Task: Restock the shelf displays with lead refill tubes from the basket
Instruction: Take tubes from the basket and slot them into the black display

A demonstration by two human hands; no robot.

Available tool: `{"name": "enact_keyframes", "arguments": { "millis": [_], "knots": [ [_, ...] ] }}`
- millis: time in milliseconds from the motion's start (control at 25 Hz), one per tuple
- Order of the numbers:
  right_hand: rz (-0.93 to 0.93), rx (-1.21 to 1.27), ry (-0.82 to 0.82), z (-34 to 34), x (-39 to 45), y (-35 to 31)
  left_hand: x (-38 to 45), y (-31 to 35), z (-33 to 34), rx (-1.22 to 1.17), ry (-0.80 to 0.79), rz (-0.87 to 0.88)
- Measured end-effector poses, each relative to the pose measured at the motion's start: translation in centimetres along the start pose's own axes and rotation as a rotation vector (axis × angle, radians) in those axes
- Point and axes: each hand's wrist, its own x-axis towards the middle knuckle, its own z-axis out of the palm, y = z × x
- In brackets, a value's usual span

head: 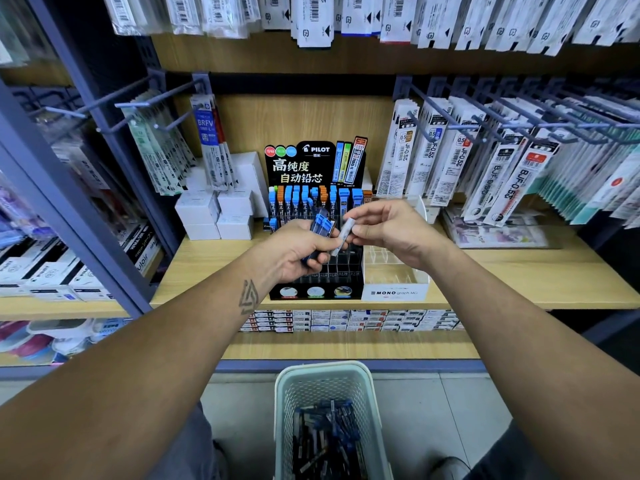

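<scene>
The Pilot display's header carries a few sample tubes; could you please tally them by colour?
Blue sample tube: 1
Green sample tube: 1
Black sample tube: 1
Total: 3, all standing side by side at the right of the header of the Pilot display.

The shelf board [519, 271] looks like pale wood-grain laminate with a smooth, matt face. The Pilot display stand [313, 161] reads as glossy black printed card, while the clear compartments of the Mono display box [394, 271] look like shiny transparent plastic. The basket [301, 393] is pale, matt perforated plastic. The hanging refill packs [450, 157] are in glossy clear film, on matt blue-grey painted metal hooks [446, 112].
</scene>
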Motion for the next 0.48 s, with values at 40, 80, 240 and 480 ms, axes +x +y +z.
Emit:
{"name": "enact_keyframes", "arguments": {
  "millis": [40,80,240,480],
  "knots": [
    [0.001,0.005,-0.016,-0.3,-0.2,0.0,0.0,0.0,0.2,0.006,-0.002,0.012],
    [0.001,0.004,-0.031,-0.5,-0.3,0.1,0.1,-0.1,0.5,0.018,0.005,0.028],
    [-0.023,-0.023,-0.055,-1.3,-0.6,0.3,0.1,-0.1,1.8,0.08,0.055,0.077],
    [-0.06,-0.075,0.109,-3.6,-1.1,-0.3,0.1,0.2,3.3,0.013,0.008,0.068]
  ]
}}
